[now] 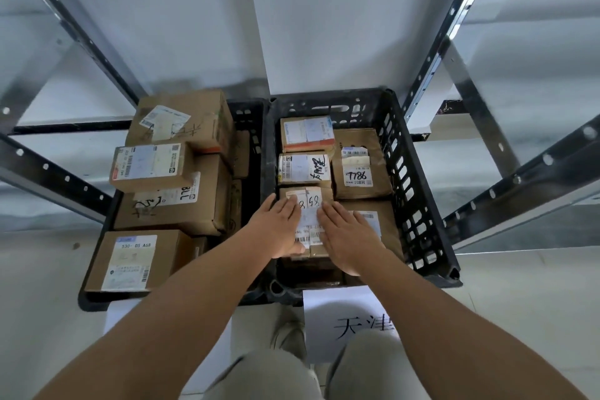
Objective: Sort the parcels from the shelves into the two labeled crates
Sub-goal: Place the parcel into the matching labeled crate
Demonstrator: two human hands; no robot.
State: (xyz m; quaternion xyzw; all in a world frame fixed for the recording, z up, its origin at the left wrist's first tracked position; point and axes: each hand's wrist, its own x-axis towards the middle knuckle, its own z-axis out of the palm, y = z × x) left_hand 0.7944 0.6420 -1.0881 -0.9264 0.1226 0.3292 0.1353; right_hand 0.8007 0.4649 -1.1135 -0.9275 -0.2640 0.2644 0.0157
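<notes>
Two black crates stand side by side on the floor under the shelving. The right crate holds several small cardboard parcels. Both my hands lie flat on a small labelled parcel at its front left: my left hand on its left part, my right hand on its right part, fingers straight. Behind it sit two more small parcels and one marked 7786. The left crate is piled with larger cardboard boxes.
A white paper label with handwritten characters lies in front of the right crate. Metal shelf uprights and beams frame both sides. My legs and a shoe are below the crates on a pale floor.
</notes>
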